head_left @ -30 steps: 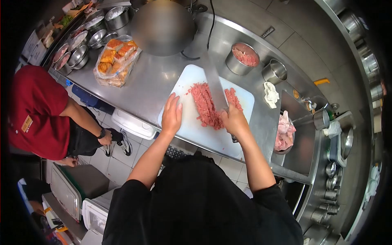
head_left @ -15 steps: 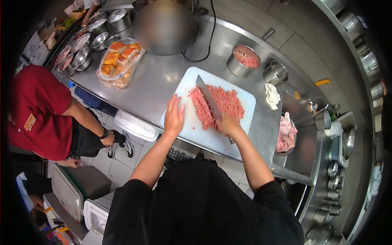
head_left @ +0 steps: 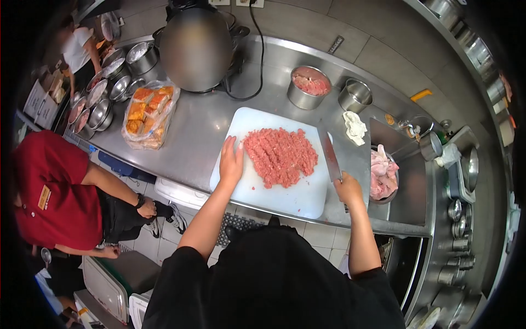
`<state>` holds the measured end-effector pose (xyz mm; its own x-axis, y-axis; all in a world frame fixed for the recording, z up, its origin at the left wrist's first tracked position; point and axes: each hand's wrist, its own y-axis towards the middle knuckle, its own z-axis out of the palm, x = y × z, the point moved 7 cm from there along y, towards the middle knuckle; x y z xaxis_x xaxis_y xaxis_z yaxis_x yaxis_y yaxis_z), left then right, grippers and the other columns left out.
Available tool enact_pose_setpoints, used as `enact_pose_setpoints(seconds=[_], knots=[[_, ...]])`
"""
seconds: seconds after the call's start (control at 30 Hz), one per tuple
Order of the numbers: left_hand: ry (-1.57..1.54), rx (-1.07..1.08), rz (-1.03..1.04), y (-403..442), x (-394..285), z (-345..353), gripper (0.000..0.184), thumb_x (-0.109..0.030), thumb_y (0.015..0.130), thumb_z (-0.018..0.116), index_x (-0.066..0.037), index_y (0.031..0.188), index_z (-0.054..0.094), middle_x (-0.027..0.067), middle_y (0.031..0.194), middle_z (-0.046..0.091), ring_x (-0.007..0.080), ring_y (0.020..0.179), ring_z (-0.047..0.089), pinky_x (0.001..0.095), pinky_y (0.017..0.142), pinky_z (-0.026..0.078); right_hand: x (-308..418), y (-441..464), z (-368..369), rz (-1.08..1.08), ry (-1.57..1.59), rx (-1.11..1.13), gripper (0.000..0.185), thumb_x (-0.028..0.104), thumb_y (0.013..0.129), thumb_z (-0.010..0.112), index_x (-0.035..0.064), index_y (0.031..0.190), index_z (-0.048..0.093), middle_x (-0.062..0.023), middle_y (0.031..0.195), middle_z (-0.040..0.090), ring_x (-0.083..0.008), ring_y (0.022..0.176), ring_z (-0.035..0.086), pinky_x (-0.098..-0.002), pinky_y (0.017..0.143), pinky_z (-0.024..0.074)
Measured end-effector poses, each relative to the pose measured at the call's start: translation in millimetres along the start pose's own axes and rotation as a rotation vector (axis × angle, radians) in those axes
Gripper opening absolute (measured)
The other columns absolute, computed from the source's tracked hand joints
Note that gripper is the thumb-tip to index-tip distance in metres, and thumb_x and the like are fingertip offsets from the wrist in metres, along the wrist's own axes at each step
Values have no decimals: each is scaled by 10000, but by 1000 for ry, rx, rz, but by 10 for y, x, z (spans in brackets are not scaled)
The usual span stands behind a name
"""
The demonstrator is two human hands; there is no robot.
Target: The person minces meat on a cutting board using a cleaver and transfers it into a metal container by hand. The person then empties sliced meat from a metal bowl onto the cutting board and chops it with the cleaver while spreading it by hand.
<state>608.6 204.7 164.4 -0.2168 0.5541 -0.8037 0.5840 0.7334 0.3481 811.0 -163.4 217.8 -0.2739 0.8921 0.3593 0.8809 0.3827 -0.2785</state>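
Note:
Chopped raw meat (head_left: 282, 156) lies in a flat pile on a white cutting board (head_left: 310, 204). My left hand (head_left: 231, 163) rests on the board's left edge, fingers stretched out, beside the meat and holding nothing. Off the board's right side, my right hand (head_left: 349, 190) is wrapped round the handle of a cleaver-like kitchen knife (head_left: 331, 156). The blade points away from me, over the steel counter at the board's right edge, with bits of meat smeared on it.
Behind the board stand a pot of meat (head_left: 310, 88) and an open metal pot (head_left: 355, 95). A white cloth (head_left: 355, 128) lies near the sink, which holds raw meat pieces (head_left: 383, 174). At left are a bag of orange-topped blocks (head_left: 149, 115) and a co-worker in red (head_left: 55, 186).
My right hand has moved the knife from the middle of the meat to the right, off the pile. The left hand stays on the board's left edge. The camera view has shifted slightly.

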Motion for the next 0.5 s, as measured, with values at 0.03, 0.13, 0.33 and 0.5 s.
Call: enact_pose_setpoints(seconds=[0.03,0.13,0.33,0.5], knots=[[27,38,-18,149,-11,151,559,-383,1073,515,44,1434,509,267,1518,483,420,1420,447,451,1206,328,15,66,13,5,1,-10,323,266,952,573,20,1143,659,-251,895,736,-407,831,734,-511,780,562],[-22,152,-99,403,-81,624,659,-466,1061,507,63,1453,484,274,1531,466,422,1433,428,451,1219,309,321,176,123,-94,-156,-65,344,240,934,554,28,1182,662,-293,1015,727,-470,993,696,-541,912,531],[-53,132,26,235,-366,788,696,-484,1037,546,64,1459,474,281,1539,453,426,1452,395,482,1227,294,1134,-55,536,-197,-85,250,376,176,918,540,-18,1229,628,-321,1043,715,-466,1019,699,-534,945,529],[38,99,105,179,-444,807,699,-475,1034,553,66,1467,462,280,1549,440,429,1468,370,482,1242,268,1335,-254,500,-296,-203,227,375,171,920,537,-30,1229,613,-321,1033,716,-453,999,708,-541,921,540]])
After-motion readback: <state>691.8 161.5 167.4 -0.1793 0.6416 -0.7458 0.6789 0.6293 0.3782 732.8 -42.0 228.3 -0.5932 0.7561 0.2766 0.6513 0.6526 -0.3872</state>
